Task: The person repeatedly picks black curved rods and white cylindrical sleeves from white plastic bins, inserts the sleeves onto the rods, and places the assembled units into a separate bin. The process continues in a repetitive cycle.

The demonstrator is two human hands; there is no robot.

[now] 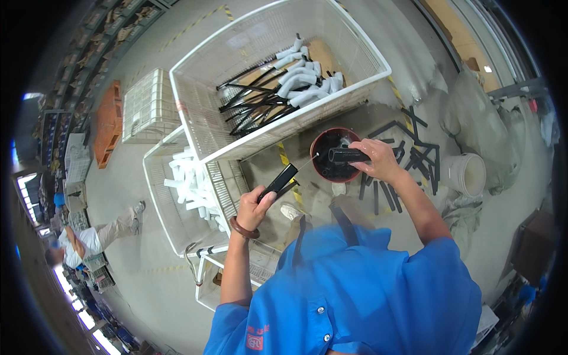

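Note:
My left hand (252, 208), a brown bracelet at its wrist, is closed around a black hand tool (278, 182). A thin metal rod runs from the tool toward the red bucket (313, 160), and a slim black bar lies along its side. I cannot make out the tool's exact kind. Over the bucket, my right hand (378, 160) grips a short black tube (348, 155), its open end facing left toward the rod's tip. The tip and the tube appear apart. Dark contents fill the bucket, and my right fingers look wet.
A large white crate (373, 80) ahead holds black rods with white-grey sleeves (299, 80). White tubes (192, 180) fill a smaller crate on the left. Loose black tubes (423, 157) lie on the floor by a white bucket (464, 174). A person (89, 242) stands far left.

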